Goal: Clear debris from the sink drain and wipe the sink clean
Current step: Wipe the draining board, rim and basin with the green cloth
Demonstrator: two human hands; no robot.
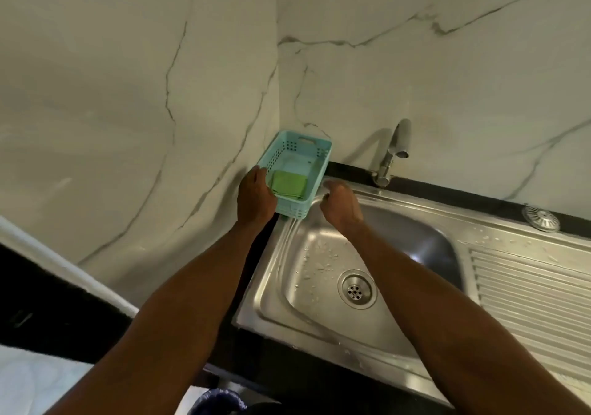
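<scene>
Steel sink [319, 328] set in a dark tabletop [271, 363], corner position, marble walls [128, 95] behind and to the left. Basin wet, droplets scattered over the floor and the left rim. Drain [357, 289] sits in the basin floor, perforated centre visible; whether any debris lies in it, cannot tell. Ribbed drainboard [527, 290] runs off to the right. Tap [395, 149] stands on the back rim, spout curved forward, no water seen running. A round metal strainer [541, 218] lies on the back ledge, well apart from the drain, far right. Teal perforated basket [295, 171] at the back-left corner, its near end over the sink's corner rim; a folded green cloth [288, 184] lies inside at the near end. Left hand [256, 200] on the basket's left near edge, fingers curled over the rim, gripping it. Right hand [340, 207] just beside the basket's right side, above the basin's back-left corner, fingers bent loosely and blurred; holds nothing visible, and contact with the basket cannot be told. Both forearms bare, reaching in from below. A dark blue bag [220, 400] shows at the bottom edge.
</scene>
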